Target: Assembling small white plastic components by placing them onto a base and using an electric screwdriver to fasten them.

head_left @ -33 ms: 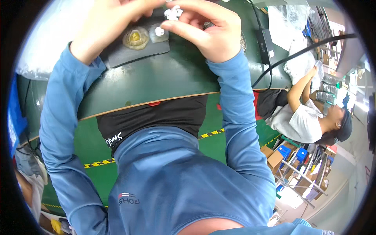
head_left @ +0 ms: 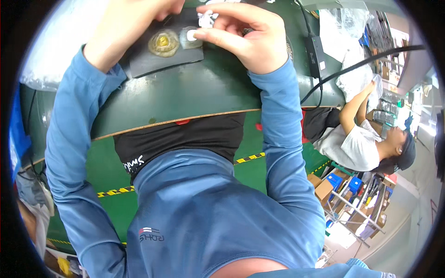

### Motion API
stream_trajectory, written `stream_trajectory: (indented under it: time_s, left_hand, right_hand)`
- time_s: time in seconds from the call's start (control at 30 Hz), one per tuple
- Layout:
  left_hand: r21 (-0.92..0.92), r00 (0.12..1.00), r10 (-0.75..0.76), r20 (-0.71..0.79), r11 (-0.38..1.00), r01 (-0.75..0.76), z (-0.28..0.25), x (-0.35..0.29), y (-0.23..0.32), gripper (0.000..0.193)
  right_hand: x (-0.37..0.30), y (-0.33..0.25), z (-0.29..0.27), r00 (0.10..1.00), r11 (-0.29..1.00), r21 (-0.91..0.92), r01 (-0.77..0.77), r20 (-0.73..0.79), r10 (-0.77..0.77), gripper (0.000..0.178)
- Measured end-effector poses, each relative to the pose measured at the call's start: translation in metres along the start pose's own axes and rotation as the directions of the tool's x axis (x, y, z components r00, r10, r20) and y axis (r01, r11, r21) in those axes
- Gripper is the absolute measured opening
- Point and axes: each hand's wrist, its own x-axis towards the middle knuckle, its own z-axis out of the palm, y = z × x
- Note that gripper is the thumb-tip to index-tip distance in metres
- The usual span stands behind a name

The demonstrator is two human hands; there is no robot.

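My right hand pinches a small white crumpled-looking piece between thumb and forefinger; its exact kind is too small to tell. Curled fingers of my left hand lie near the upper edge, partly cut off, and whatever they hold is hidden. Below and between the hands, a flat dark grey pad rests on the green table. On it sit a round translucent dish with something yellow in its middle and, beside my right thumb, a smaller clear container with a round white piece.
The green tabletop ends at a curved front edge close to my body. To the right lie a black power adapter and a loose black cable. Clear plastic bags cover the left side. Another person works at far right.
My left hand has drawn left, away from my right hand, and its fingers are more curled. My right hand still pinches the white piece.
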Motion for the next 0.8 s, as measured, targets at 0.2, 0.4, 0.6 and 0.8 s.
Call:
stream_trajectory:
  time_s: [0.2,0.4,0.6,0.8]
  left_hand:
    - [0.012,0.98,0.069,-0.188,0.998,-0.068,-0.007,-0.002,-0.004,0.016]
    - [0.007,0.985,0.03,-0.167,1.0,-0.029,-0.005,0.001,-0.01,0.016]
    - [-0.001,0.985,0.104,-0.137,0.994,-0.105,-0.008,0.003,-0.022,0.015]
    - [-0.02,0.994,0.097,-0.056,0.995,-0.098,-0.002,0.004,-0.015,0.01]
  right_hand:
    - [0.002,-0.001,0.002,0.983,0.995,-0.03,-0.092,0.159,0.095,0.034]
    - [-0.002,0.017,0.002,0.982,0.998,-0.051,-0.045,0.184,0.054,0.031]
    - [0.002,0.0,0.007,0.98,0.991,-0.104,-0.082,0.173,0.099,0.037]
    - [-0.018,0.005,-0.023,0.959,0.975,-0.133,0.179,-0.198,-0.203,0.032]
